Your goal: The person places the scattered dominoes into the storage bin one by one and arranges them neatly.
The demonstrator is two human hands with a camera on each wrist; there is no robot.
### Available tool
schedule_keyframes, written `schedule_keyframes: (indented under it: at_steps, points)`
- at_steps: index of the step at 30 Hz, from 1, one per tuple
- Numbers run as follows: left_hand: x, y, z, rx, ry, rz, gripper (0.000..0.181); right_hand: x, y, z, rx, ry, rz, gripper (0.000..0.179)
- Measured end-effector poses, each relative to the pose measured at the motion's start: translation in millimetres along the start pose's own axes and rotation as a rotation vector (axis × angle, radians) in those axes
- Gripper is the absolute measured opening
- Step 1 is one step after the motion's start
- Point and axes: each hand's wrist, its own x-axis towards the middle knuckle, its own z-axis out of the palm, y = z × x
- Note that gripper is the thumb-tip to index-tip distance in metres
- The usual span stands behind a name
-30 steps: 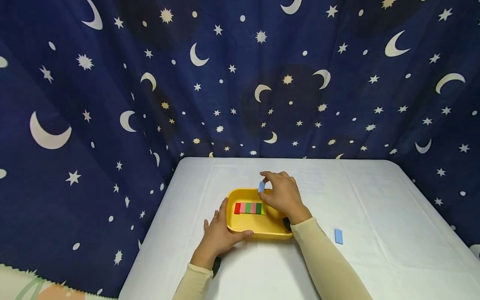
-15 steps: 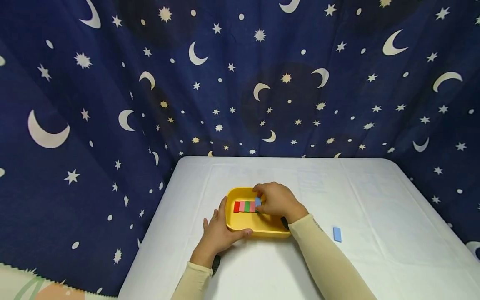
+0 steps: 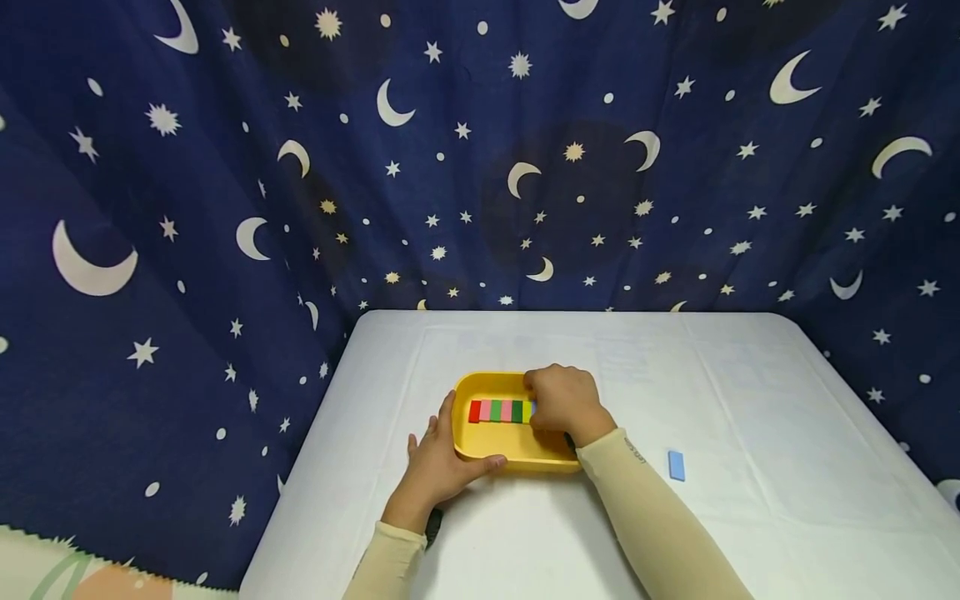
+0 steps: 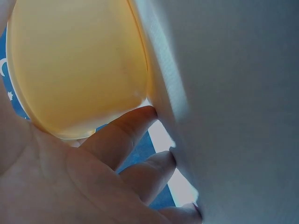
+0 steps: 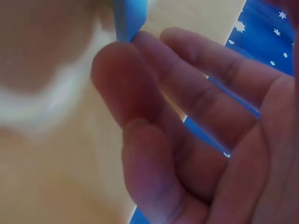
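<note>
A shallow yellow tray (image 3: 517,463) holds a row of small flat blocks lying side by side: a red block (image 3: 475,412), pink and green ones, then a yellow block (image 3: 527,412). My left hand (image 3: 435,475) grips the tray's near left corner, thumb along the front wall and a finger against the left side. At the row's right end, my right hand (image 3: 566,404) pinches a light blue block (image 5: 131,18) inside the tray. In the head view the hand covers most of that block. The right wrist view shows it standing beside my fingertips.
Another light blue block (image 3: 677,466) lies on the white-covered table (image 3: 735,533), to the right of my right forearm. A dark blue curtain (image 3: 450,167) with moons and stars hangs behind and beside the table.
My right hand has come down from above the tray's far rim with the blue block, then shifted right to the row's end beside the yellow block. The left hand stays on the tray.
</note>
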Motion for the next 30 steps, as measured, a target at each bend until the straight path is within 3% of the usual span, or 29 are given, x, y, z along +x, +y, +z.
schedule_keyframes:
  at_steps: [14,30]
  points:
    - [2.3,3.1,-3.3,0.009,-0.003,0.002,0.145,-1.1,2.7,-2.3,0.006,-0.008,0.013,0.026]
    - [0.4,0.5,-1.0,0.008,-0.003,-0.001,0.146,-3.2,0.3,1.0,0.036,-0.046,0.016,0.035]
